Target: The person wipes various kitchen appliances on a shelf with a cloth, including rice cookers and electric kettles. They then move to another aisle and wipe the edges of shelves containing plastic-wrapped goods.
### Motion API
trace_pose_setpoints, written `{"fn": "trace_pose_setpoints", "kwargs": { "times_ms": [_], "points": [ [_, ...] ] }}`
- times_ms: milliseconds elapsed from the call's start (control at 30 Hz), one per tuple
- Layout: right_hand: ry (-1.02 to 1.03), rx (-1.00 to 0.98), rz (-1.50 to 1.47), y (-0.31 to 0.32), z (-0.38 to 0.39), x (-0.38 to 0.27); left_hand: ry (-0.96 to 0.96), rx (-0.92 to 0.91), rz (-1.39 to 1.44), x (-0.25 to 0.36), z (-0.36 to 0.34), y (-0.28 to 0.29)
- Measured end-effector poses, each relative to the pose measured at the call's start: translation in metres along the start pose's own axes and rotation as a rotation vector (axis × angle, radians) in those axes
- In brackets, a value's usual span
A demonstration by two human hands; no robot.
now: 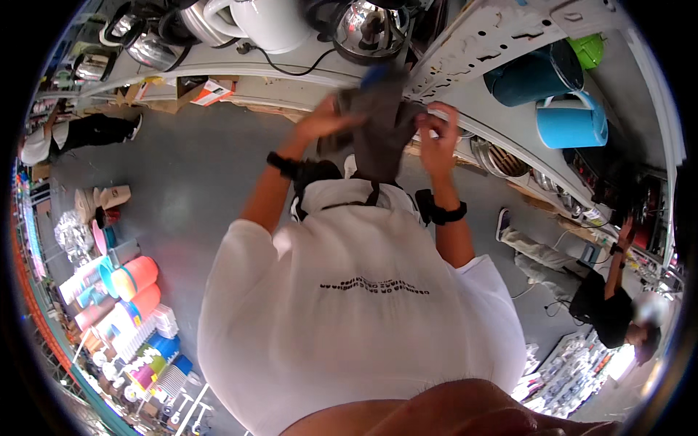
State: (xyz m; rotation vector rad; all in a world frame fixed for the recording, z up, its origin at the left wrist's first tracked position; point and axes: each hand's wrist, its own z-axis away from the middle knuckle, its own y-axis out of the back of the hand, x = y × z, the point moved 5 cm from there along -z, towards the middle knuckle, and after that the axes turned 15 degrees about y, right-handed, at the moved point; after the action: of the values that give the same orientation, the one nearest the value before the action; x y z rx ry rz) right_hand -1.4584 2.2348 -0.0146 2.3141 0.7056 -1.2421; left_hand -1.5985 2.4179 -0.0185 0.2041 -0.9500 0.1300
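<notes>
A dark grey-brown cloth [382,127], smeared by motion, hangs in front of my body below the shelf edge. A blurred blue patch tops it. My left hand [320,122] is at the cloth's left side, its fingers blurred against the fabric. On the other side my right hand [438,134] has bent fingers, with thumb and fingertips pinching the cloth's right edge. Both wrists wear black bands. Just beyond the cloth, a shiny metal kettle [369,33] stands on the shelf.
A shelf [305,83] ahead carries a white kettle [269,22] with a trailing black cord and several metal pots. The right shelf holds a blue pitcher [571,123] and a dark teal one [538,73]. One person reaches in at right; another stands far left. Colourful plastic goods [134,276] fill the left.
</notes>
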Motion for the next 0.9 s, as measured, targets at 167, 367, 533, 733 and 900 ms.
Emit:
{"fn": "trace_pose_setpoints", "kwargs": {
  "times_ms": [167, 367, 533, 733, 900],
  "points": [
    [0.116, 0.358, -0.004, 0.085, -0.047, -0.016, -0.563, 0.341, 0.260, 0.120, -0.022, 0.045],
    [0.182, 0.385, -0.161, 0.090, -0.133, -0.052, -0.339, 0.195, 0.236, 0.211, -0.066, 0.019],
    [0.149, 0.411, -0.320, 0.086, -0.173, -0.046, -0.462, 0.006, 0.253, 0.227, -0.053, 0.026],
    [-0.040, 0.383, -0.568, 0.105, -0.198, 0.003, -0.640, 0.070, 0.093, 0.255, -0.078, 0.029],
    [-0.111, 0.567, -0.355, 0.064, -0.191, -0.029, -0.804, 0.131, -0.006, 0.261, -0.083, 0.031]
  ]
}}
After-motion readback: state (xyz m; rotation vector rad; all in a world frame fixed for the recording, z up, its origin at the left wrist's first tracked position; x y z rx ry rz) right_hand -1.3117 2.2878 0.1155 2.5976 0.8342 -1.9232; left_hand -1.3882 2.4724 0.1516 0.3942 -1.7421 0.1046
